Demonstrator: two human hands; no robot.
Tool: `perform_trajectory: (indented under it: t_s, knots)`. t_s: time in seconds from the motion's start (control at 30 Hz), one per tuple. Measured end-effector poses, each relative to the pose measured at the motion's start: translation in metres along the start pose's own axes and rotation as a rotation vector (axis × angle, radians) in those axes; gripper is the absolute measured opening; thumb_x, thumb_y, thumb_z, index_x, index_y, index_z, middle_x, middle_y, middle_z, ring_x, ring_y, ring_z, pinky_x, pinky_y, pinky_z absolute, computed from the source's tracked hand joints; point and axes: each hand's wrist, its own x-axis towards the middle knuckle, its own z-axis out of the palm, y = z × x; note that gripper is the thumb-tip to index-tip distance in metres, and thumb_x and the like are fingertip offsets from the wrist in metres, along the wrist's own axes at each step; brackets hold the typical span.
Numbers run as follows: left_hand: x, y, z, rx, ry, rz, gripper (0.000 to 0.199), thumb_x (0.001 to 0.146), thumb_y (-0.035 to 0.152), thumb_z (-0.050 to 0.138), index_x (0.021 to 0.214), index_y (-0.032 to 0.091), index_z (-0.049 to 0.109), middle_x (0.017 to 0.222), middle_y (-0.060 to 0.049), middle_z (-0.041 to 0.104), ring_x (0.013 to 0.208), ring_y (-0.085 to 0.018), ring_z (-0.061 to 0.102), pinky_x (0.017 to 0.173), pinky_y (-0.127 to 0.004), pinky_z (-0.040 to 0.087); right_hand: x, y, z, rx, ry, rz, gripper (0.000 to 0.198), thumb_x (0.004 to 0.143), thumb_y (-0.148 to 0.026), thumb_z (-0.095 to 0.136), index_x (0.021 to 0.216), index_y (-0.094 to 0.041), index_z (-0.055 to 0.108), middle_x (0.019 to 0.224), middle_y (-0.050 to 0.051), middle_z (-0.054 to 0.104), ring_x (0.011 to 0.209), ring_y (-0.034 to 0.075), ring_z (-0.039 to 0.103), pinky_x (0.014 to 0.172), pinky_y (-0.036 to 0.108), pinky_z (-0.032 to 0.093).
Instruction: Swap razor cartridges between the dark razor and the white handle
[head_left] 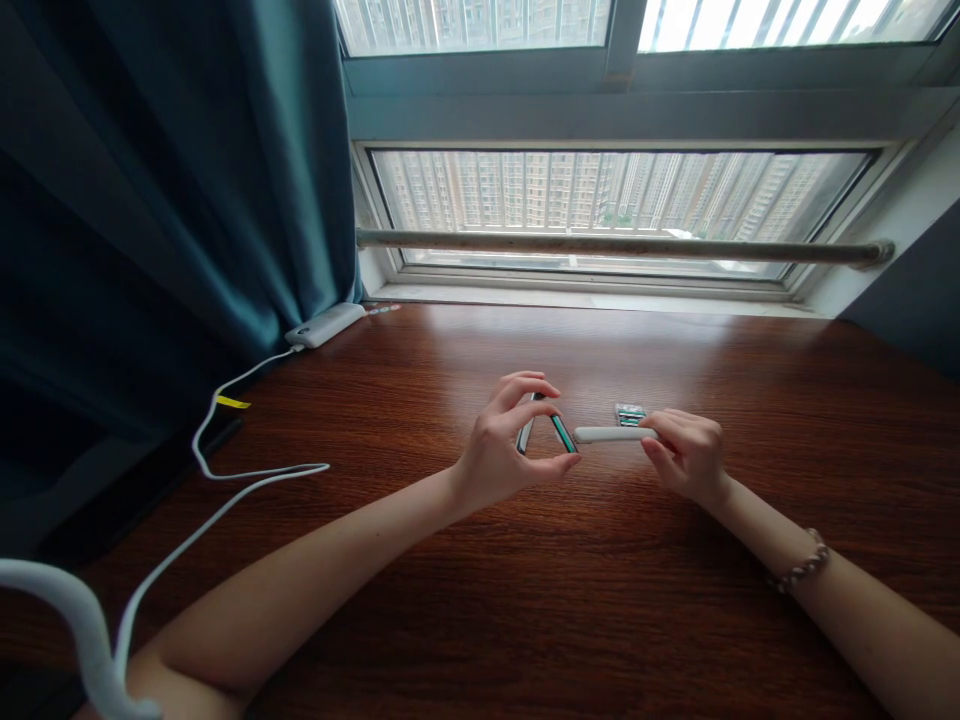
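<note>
My left hand (504,432) is raised over the table, pinching a small dark razor cartridge (564,434) with a green strip between thumb and fingertip. Beyond my palm, partly hidden by the fingers, is a narrow pale piece with dark edges (526,428); whether my hand touches it, I cannot tell. My right hand (686,452) grips one end of a slim white razor handle (611,434), whose other end points left at the cartridge, very close to it. Just behind the handle lies a small clear pack (628,413) with green and dark strips, partly covered by the handle and fingers.
The brown wooden table (420,620) reaches to the window sill. A white power strip or adapter (326,325) lies at the back left, with a white cable (262,476) looping forward. A thick white curved stem (67,600) stands at the lower left, beside a blue curtain (247,170).
</note>
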Motion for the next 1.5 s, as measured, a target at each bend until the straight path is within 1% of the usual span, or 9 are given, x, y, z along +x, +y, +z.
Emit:
perform_trajectory:
  t_s: [0.1, 0.23, 0.4, 0.67, 0.8, 1.0, 1.2, 1.33, 1.5]
  knots:
    - [0.0, 0.001, 0.001, -0.005, -0.019, 0.003, 0.033, 0.056, 0.026, 0.071, 0.086, 0.017, 0.059, 0.099, -0.01, 0.057, 0.105, -0.026, 0.046, 0.088, -0.044, 0.039, 0.0, -0.001, 0.001, -0.038, -0.007, -0.036, 0.025, 0.08, -0.035, 0.045, 0.066, -0.017, 0.056, 0.056, 0.002, 0.052, 0.053, 0.014, 0.048, 0.054, 0.025, 0.031]
    - [0.0, 0.001, 0.003, -0.008, -0.025, 0.0, 0.035, 0.057, 0.026, 0.07, 0.089, 0.016, 0.058, 0.099, -0.011, 0.056, 0.104, -0.025, 0.047, 0.089, -0.043, 0.039, 0.0, 0.0, 0.002, -0.121, 0.056, 0.021, 0.025, 0.08, -0.034, 0.046, 0.064, -0.017, 0.055, 0.054, 0.002, 0.051, 0.052, 0.014, 0.047, 0.052, 0.025, 0.029]
    - [-0.002, 0.0, 0.004, -0.045, -0.069, -0.035, 0.032, 0.059, 0.024, 0.068, 0.088, 0.016, 0.057, 0.1, -0.011, 0.056, 0.104, -0.024, 0.048, 0.09, -0.041, 0.039, 0.001, 0.0, 0.002, -0.112, 0.013, -0.024, 0.025, 0.08, -0.036, 0.047, 0.065, -0.017, 0.056, 0.054, 0.002, 0.051, 0.053, 0.014, 0.047, 0.054, 0.025, 0.03]
    - [-0.005, 0.002, 0.005, -0.067, -0.132, -0.092, 0.032, 0.063, 0.026, 0.066, 0.092, 0.016, 0.055, 0.104, -0.011, 0.054, 0.099, -0.02, 0.051, 0.087, -0.036, 0.042, 0.002, -0.003, 0.002, -0.16, 0.041, 0.0, 0.026, 0.081, -0.035, 0.047, 0.065, -0.017, 0.056, 0.056, 0.002, 0.054, 0.055, 0.014, 0.049, 0.054, 0.025, 0.031]
    - [-0.004, 0.002, 0.005, -0.1, -0.12, -0.109, 0.034, 0.063, 0.025, 0.066, 0.094, 0.015, 0.055, 0.103, -0.01, 0.054, 0.098, -0.019, 0.051, 0.088, -0.036, 0.043, 0.002, -0.003, 0.003, -0.223, 0.077, 0.037, 0.024, 0.08, -0.035, 0.048, 0.066, -0.017, 0.056, 0.056, 0.002, 0.055, 0.055, 0.014, 0.049, 0.054, 0.026, 0.03]
    - [-0.007, 0.003, 0.01, -0.349, -0.15, -0.325, 0.033, 0.064, 0.022, 0.065, 0.095, 0.014, 0.056, 0.11, -0.012, 0.053, 0.094, -0.019, 0.056, 0.079, -0.031, 0.051, 0.001, -0.004, 0.005, -0.233, 0.072, 0.032, 0.024, 0.08, -0.036, 0.05, 0.066, -0.017, 0.057, 0.056, 0.001, 0.056, 0.056, 0.014, 0.05, 0.054, 0.025, 0.03]
    - [-0.009, 0.002, 0.014, -0.681, -0.137, -0.663, 0.042, 0.065, 0.022, 0.066, 0.101, 0.013, 0.047, 0.086, -0.008, 0.064, 0.072, -0.018, 0.064, 0.073, -0.034, 0.053, 0.002, -0.007, 0.005, -0.271, 0.118, 0.069, 0.023, 0.08, -0.035, 0.052, 0.067, -0.017, 0.057, 0.058, 0.001, 0.058, 0.055, 0.013, 0.049, 0.054, 0.025, 0.03]
    - [-0.004, 0.003, 0.012, -0.812, -0.14, -0.73, 0.044, 0.067, 0.02, 0.065, 0.105, 0.012, 0.046, 0.077, -0.005, 0.064, 0.065, -0.018, 0.065, 0.068, -0.035, 0.053, 0.003, -0.011, 0.003, -0.258, 0.109, 0.023, 0.025, 0.08, -0.037, 0.052, 0.067, -0.017, 0.057, 0.056, 0.001, 0.056, 0.054, 0.013, 0.048, 0.054, 0.025, 0.029]
    - [-0.003, 0.002, 0.011, -0.785, -0.112, -0.746, 0.049, 0.066, 0.018, 0.066, 0.112, 0.012, 0.048, 0.078, -0.005, 0.064, 0.067, -0.019, 0.065, 0.063, -0.029, 0.053, 0.002, -0.011, 0.004, -0.305, 0.107, 0.029, 0.024, 0.078, -0.037, 0.054, 0.068, -0.017, 0.058, 0.058, 0.0, 0.058, 0.056, 0.013, 0.049, 0.054, 0.025, 0.029]
